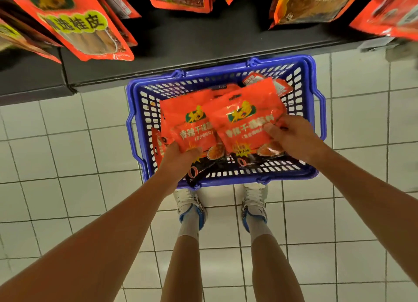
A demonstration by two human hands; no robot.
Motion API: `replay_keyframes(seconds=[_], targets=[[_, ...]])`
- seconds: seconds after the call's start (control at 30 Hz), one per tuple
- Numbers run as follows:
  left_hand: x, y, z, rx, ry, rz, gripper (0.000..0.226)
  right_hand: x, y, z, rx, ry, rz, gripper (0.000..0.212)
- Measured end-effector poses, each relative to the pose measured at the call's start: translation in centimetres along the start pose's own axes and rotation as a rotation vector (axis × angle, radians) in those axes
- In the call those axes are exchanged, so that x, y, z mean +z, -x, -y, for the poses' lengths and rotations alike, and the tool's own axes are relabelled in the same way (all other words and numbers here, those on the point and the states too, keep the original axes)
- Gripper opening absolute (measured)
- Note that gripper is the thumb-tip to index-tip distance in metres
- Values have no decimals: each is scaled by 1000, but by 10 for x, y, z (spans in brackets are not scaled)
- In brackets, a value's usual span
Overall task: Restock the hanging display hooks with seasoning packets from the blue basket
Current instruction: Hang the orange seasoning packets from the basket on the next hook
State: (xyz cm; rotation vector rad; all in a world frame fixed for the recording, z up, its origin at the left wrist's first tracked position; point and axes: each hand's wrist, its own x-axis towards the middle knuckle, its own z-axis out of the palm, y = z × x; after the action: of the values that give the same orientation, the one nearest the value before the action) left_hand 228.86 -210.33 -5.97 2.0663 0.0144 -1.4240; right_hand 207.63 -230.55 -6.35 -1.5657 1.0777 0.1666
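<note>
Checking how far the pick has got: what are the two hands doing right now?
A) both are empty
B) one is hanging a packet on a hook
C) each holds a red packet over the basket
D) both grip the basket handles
C: the left hand and right hand each grip a red seasoning packet above the blue basket.

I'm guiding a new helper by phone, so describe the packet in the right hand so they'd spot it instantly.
Find the blue basket on the white tiled floor, against the dark shelf base. Two matching red seasoning packets lie uppermost; the right hand grips the right packet, which overlaps the left packet.
</note>
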Motion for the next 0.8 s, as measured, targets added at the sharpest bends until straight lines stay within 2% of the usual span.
replay_keyframes(seconds=[0.03, 0.1, 0.2, 0.33, 0.4, 0.43, 0.5, 0.57, 0.67, 0.8], targets=[[-2, 5, -7, -10, 70, 15, 23, -4, 2, 7, 71, -165, 0, 7], [-4, 16, -23, -17, 188, 58, 29, -10, 3, 20, 128, -387, -25, 14], [-10, 40, -49, -3, 322, 74, 35, -19, 10, 51, 181, -590, -92, 22], [-31, 94, -90, 80, 422, 99, 39, -39, 44, 113, 45, -533, -106, 43], [-45, 134, -116, 160, 412, 79, 54, -56, 73, 153, -22, -488, -140, 30], [-53, 157, -131, 215, 390, 58, 51, -66, 90, 176, -48, -474, -154, 20], [-73, 211, -164, 317, 373, 9, 32, -87, 130, 228, -109, -463, -158, 9], [-95, 268, -199, 413, 388, -14, 15, -109, 171, 283, -191, -434, -200, 10], [-134, 354, -250, 549, 465, -39, 19, -141, 232, 377, -324, -446, -299, 19], [-187, 455, -308, 690, 552, -95, 23, -175, 304, 490, -499, -460, -296, 11]])
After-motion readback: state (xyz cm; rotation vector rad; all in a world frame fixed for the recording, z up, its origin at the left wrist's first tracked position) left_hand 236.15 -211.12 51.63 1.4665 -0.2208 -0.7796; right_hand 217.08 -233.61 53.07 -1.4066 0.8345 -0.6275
